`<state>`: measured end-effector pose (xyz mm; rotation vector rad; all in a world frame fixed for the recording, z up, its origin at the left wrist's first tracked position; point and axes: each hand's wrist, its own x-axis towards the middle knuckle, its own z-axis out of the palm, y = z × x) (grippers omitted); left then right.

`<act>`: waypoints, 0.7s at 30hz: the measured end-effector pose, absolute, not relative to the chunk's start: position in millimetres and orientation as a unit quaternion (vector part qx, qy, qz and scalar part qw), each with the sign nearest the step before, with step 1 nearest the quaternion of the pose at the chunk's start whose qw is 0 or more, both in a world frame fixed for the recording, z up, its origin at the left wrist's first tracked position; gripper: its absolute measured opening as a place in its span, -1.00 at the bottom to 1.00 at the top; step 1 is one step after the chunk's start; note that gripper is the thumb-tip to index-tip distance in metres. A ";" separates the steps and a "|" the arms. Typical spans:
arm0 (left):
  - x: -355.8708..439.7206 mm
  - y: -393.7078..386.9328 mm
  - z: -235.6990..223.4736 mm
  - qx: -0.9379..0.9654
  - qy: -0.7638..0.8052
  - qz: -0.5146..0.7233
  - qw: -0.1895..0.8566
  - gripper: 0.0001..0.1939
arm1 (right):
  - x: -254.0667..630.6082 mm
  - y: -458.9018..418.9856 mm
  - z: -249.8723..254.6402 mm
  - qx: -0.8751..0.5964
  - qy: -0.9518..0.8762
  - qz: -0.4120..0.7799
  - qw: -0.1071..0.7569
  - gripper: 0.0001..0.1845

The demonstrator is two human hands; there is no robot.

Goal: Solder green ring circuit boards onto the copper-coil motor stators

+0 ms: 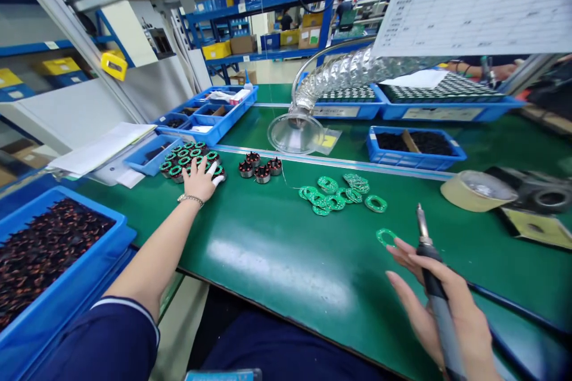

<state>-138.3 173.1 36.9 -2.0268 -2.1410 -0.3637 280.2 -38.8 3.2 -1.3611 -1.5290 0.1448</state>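
Observation:
My left hand [199, 181] reaches out to the far left, fingers spread over a cluster of motor stators topped with green rings [183, 158]. Two of its fingers wear white finger cots. In my right hand [460, 303] a soldering iron [432, 274] rests between the fingers, tip pointing up and away. By those fingertips lies a single green ring-shaped circuit board [385, 237]; whether they touch it I cannot tell. Several similar boards [328, 199] lie loosely heaped mid-table. Several stators without green rings [262, 174] stand between that heap and the cluster.
A fume extraction funnel [295, 133] hangs over the green table [268, 238]. At left stands a blue bin [117, 220] of small dark parts. Blue trays [442, 112] line the back, with a divided box [415, 161] before them. A tape roll [476, 190] sits right.

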 end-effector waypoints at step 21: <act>-88.7 206.1 31.3 -0.793 -0.595 -0.133 0.006 -0.57 | 324.2 -24.5 -2.2 -0.593 -0.711 -0.024 0.377 -0.62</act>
